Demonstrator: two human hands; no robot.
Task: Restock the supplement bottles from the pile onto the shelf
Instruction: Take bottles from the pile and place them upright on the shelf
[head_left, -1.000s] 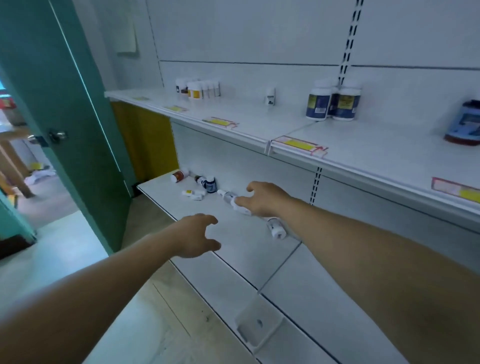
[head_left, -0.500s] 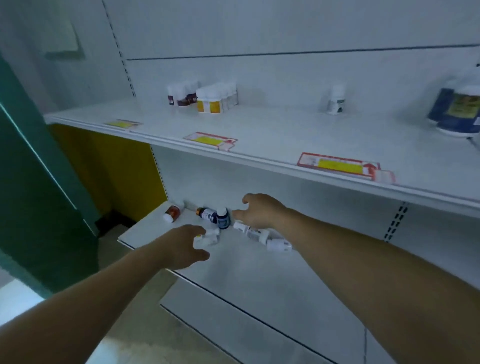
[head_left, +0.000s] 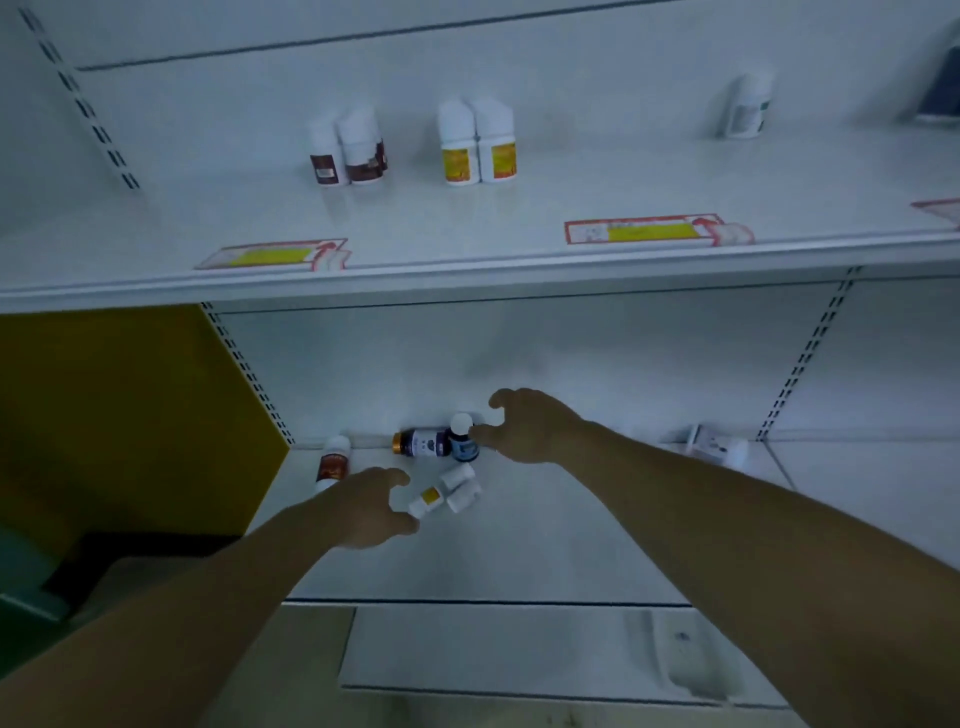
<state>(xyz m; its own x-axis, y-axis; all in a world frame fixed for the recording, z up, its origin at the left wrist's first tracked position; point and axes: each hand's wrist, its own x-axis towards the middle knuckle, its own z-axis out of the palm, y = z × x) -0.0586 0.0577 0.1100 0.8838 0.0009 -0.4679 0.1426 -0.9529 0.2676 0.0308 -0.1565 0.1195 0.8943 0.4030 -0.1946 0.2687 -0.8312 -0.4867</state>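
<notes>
A small pile of supplement bottles lies on the lower shelf (head_left: 519, 561). Two white bottles (head_left: 447, 489), one with a yellow label, lie side by side, and my left hand (head_left: 371, 506) reaches them with curved fingers, its fingertips touching the nearer one. A dark blue bottle (head_left: 423, 441) with a gold cap lies on its side, and a small blue bottle (head_left: 462, 439) stands beside it. My right hand (head_left: 524, 426) hovers at the small blue bottle, fingers spread and curved, holding nothing. A red-labelled bottle (head_left: 332, 465) lies at the far left.
The upper shelf (head_left: 467, 260) carries brown-labelled bottles (head_left: 348, 150), yellow-labelled bottles (head_left: 478, 145) and a single white bottle (head_left: 748, 106), with price tags (head_left: 644, 228) along its front. A white bottle (head_left: 719, 449) lies at the right of the lower shelf. A yellow panel (head_left: 130, 415) stands left.
The view has swung left and closer to the pile. My right hand let go of the white bottles it touched and moved to the small blue bottle. My left hand advanced onto the white pair.
</notes>
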